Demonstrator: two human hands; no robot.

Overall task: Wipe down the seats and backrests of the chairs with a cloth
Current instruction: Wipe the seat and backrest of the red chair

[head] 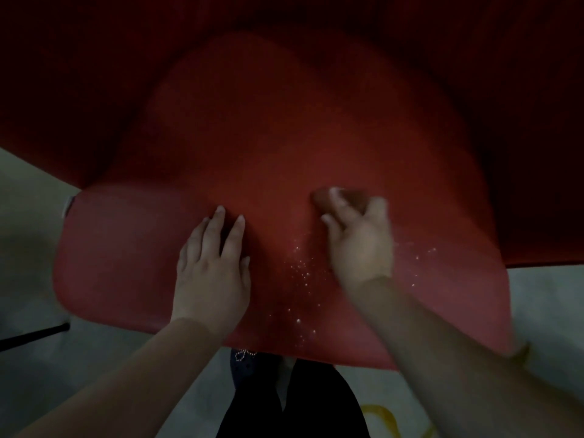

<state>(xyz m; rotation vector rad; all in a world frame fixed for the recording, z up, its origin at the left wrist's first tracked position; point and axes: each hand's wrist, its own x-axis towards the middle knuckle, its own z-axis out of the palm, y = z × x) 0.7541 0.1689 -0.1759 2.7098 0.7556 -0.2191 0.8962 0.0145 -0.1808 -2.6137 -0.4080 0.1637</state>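
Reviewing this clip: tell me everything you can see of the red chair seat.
The red chair seat is a smooth, matte, plastic-looking shell with rounded front corners, rising at the far side into a darker, shadowed backrest. Small bright specks, possibly droplets, lie scattered near its front middle. The left hand rests flat on it with fingers straight. The right hand, blurred, holds a reddish cloth against the seat.

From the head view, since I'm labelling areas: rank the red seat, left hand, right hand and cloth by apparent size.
1. Red seat
2. Left hand and right hand: alike, unranked
3. Cloth, mostly hidden in the right hand and blurred
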